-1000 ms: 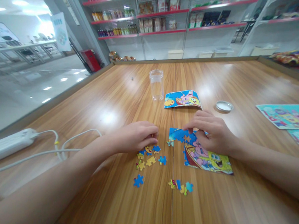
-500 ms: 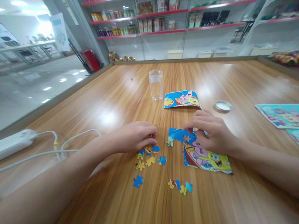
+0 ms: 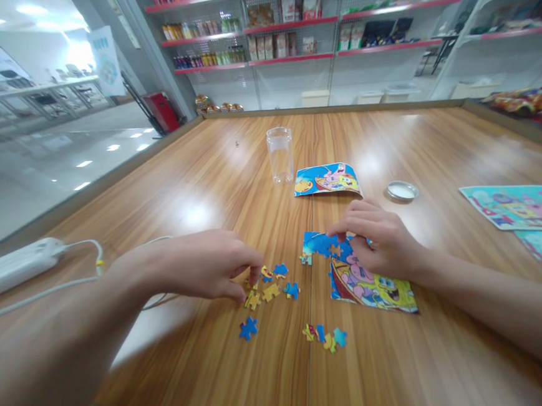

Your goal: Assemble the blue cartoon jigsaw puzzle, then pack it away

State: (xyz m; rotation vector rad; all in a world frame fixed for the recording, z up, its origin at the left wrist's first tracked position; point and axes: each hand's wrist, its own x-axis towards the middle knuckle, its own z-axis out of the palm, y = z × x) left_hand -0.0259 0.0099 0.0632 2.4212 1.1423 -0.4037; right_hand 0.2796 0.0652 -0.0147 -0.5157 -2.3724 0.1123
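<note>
My left hand [image 3: 222, 264] hovers at the left side of a loose cluster of jigsaw pieces, thumb and fingers apart over a yellow piece [image 3: 253, 301]. Near it lie another yellow piece [image 3: 271, 292] and some blue ones, one blue piece [image 3: 248, 328] off by itself. My right hand [image 3: 379, 235] rests on the partly joined cartoon jigsaw [image 3: 369, 286], its bent fingers spread from the thumb with nothing visible between them. That hand covers part of the jigsaw's upper right. A gap shows in its blue top part, and its lower left corner area is open wood.
Several loose pieces [image 3: 329, 341] lie nearer me. Beyond the jigsaw are a curved picture card [image 3: 328, 180], a clear plastic cup [image 3: 280, 158] and a round lid [image 3: 402, 190]. Picture sheets [image 3: 518, 208] lie right; a white power strip [image 3: 20, 266] with cables lies left.
My left hand has shifted left and slightly down across the loose pieces, and its fingers have spread apart. My right hand stays on the jigsaw.
</note>
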